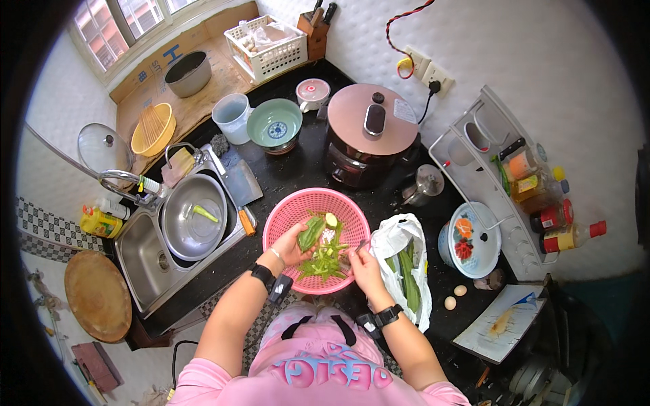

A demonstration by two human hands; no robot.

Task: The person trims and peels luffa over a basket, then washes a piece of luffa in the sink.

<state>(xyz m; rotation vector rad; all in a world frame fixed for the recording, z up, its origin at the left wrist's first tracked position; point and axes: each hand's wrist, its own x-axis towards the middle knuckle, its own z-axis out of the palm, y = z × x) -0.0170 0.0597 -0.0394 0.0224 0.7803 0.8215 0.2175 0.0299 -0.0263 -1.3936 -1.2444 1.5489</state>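
My left hand [288, 244] holds a short piece of green ridged gourd [307, 236], perhaps luffa, over a pink plastic colander [278, 219]. In my right hand [364, 268] is a small metal tool [360, 245], a peeler or a small knife; my fingers hide most of it. Green peel strips [322, 265] lie in the colander beneath both hands. A pale cut end [331, 220] shows beside the held piece. Just right of the colander, a white plastic bag [390, 234] lies open around long green gourds [408, 276].
Left, a steel basin [175, 231] in the sink holds a pale green piece [205, 213]. A cleaver [244, 185] lies beside it. Behind the colander stand a green bowl [274, 122] and an electric pressure cooker [373, 132]. Two eggs [455, 297] and a lidded enamel pot [469, 238] sit right.
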